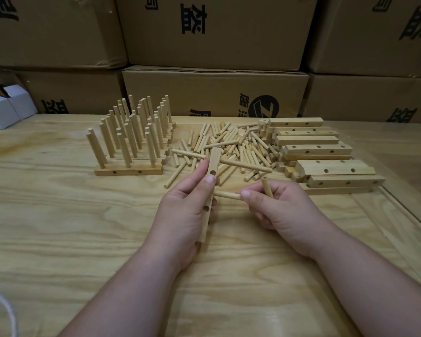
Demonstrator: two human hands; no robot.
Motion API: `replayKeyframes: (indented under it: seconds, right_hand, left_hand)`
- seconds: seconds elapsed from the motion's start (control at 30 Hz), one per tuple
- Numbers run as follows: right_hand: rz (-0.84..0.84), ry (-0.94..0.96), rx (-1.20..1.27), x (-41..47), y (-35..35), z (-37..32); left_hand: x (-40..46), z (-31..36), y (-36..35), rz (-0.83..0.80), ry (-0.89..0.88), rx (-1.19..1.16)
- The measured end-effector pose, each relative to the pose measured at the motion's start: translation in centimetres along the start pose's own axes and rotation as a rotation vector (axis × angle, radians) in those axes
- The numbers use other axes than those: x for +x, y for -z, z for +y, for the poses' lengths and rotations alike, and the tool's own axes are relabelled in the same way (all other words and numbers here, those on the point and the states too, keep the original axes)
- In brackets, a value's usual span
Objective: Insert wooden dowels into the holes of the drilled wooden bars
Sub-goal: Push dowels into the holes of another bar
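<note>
My left hand (187, 207) grips a drilled wooden bar (213, 164) that points away from me, holes facing right. My right hand (275, 205) pinches a dowel (227, 195) lying sideways, its left end at the bar's side, and keeps a second dowel (267, 188) tucked between its fingers. A loose pile of dowels (229, 144) lies beyond my hands. Stacked drilled bars (321, 152) without dowels lie to the right of the pile. Bars filled with upright dowels (134, 139) stand in rows at the left.
The plywood table (83, 227) has a raised strip along its right side (404, 215). Cardboard boxes (214, 88) wall off the back. Small white boxes (7, 108) sit at the far left, and a white cord (7, 312) curls at the bottom left corner.
</note>
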State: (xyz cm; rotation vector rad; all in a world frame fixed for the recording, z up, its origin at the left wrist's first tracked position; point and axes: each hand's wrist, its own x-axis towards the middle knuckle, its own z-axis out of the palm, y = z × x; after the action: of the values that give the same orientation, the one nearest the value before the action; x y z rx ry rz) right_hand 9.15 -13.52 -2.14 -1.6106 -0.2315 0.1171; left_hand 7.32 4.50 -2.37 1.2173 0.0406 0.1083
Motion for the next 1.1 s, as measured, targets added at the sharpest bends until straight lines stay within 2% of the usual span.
replayKeyframes:
  seconds: [0.57,0.73,0.87,1.1]
  right_hand:
    - [-0.007,0.042,0.198,0.5,0.5,0.1]
    - [0.081,0.035,0.281,0.7,0.7,0.2]
    - [0.138,0.033,0.358,0.8,0.9,0.0]
    - [0.195,-0.020,0.560,0.8,1.1,-0.2]
  left_hand:
    - [0.8,-0.2,0.4,0.090,0.024,-0.146]
    - [0.7,-0.2,0.6,-0.001,0.064,-0.174]
    - [0.6,-0.4,0.3,-0.066,0.026,-0.076]
    - [0.4,-0.5,0.3,-0.077,0.013,-0.010]
